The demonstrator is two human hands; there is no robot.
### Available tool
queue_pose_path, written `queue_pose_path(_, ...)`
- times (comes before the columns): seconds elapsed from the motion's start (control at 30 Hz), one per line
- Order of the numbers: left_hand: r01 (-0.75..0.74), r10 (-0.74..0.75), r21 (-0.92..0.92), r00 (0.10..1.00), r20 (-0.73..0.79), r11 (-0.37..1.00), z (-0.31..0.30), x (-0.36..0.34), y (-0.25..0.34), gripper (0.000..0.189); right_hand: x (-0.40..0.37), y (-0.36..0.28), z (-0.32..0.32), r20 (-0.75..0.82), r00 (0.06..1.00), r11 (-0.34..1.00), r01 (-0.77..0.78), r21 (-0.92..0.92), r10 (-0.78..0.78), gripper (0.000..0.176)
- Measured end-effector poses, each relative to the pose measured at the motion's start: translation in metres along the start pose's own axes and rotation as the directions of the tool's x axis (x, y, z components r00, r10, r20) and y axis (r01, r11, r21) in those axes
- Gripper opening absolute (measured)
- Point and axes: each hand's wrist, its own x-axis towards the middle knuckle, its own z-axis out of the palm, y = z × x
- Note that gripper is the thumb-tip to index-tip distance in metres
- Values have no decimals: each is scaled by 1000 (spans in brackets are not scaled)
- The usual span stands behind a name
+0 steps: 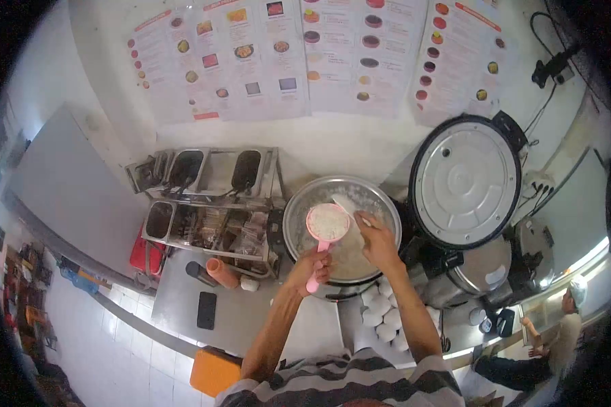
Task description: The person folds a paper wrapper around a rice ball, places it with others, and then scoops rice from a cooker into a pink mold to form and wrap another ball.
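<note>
My left hand is wrapped round the handle of a pink scoop, whose round cup holds white rice. In my right hand is a white rice paddle, its blade at the far right rim of the scoop. Both hands are over a large round metal pot with more rice inside it. The pot's big round lid stands raised on its right.
Left of the pot, a metal rack holds tubs and packets. A phone and an orange bottle lie nearby. Several white rounded things sit at the front right. Another person is at far right.
</note>
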Motion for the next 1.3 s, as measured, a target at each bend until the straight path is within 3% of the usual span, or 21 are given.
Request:
queue_pose_path(0.07,43,-39,-27,991,125,999,-9,-6,1,13,-2,9,15,62,998,999,5,45,-8,58)
queue_pose_path(0.13,63,-64,8,993,99,998,8,-29,2,11,-9,34,46,565,816,988,-47,-148,123,50)
queue_pose_path(0.27,-21,22,-10,998,64,1000,-3,-61,-17,12,-30,64,82,322,932,985,167,35,-169,43)
queue_pose_path(0.3,-21,21,-20,1000,21,1000,-10,-70,-22,12,-29,49,67,235,972,931,-74,357,-13,36)
queue_pose_path(0.33,-23,23,-26,1000,-19,999,-15,-78,-27,11,-29,30,51,201,964,721,-263,641,174,29)
queue_pose_path(0.37,-44,43,-39,999,-22,998,-17,-87,-33,12,-33,10,33,214,962,721,-268,639,168,29)
queue_pose_path(0.43,-46,43,-66,998,-54,997,-25,-106,-50,15,-47,-29,-1,442,856,318,-512,798,269,23)
queue_pose_path(0.6,-43,22,-104,981,-192,994,-31,-142,-92,18,-101,-69,-6,514,807,283,-586,759,293,26)
queue_pose_path(0.67,-20,1,-71,966,-257,997,-29,-153,-105,13,-121,-84,-14,374,893,302,-439,846,249,16)
queue_pose_path(0.7,-13,-7,-75,965,-264,997,-32,-156,-112,13,-130,-80,-14,112,992,547,-127,827,61,18)
queue_pose_path(0.73,16,-31,-58,965,-259,998,-39,-162,-121,9,-129,-99,-33,-19,1000,618,27,786,-20,16)
queue_pose_path(0.83,86,-103,-66,936,-337,994,-42,-176,-138,9,-127,-172,-115,-256,941,632,337,698,-220,13)
queue_pose_path(0.87,107,-133,-86,901,-413,991,-40,-179,-143,10,-130,-172,-130,-265,887,504,437,745,-378,11)
queue_pose_path(0.9,90,-102,-49,917,-386,995,-36,-184,-143,11,-123,-179,-141,-418,723,457,679,574,-550,15)
queue_pose_path(0.93,108,-123,-62,913,-389,992,-35,-186,-146,11,-130,-180,-152,-406,738,469,663,583,-539,15)
queue_pose_path(1.0,65,-85,-60,900,-428,996,-34,-194,-154,12,-148,-179,-170,-264,687,520,701,489,-677,50)
queue_pose_path(1.07,-1,-25,-64,910,-415,998,-33,-198,-160,14,-153,-175,-169,-167,729,494,596,633,-664,55)
queue_pose_path(1.13,13,-37,-56,894,-446,998,-34,-206,-168,16,-156,-173,-143,-332,833,576,548,607,-443,8)
queue_pose_path(1.2,-22,-12,-70,890,-455,997,-46,-210,-183,18,-180,-158,-96,-249,969,671,193,716,-12,15)
queue_pose_path(1.27,70,-96,-71,869,-486,995,-43,-208,-194,19,-202,-118,-25,38,966,691,-211,692,257,29)
queue_pose_path(1.3,121,-123,-34,882,-455,992,-41,-204,-199,20,-225,-100,21,258,907,429,-390,815,333,38)
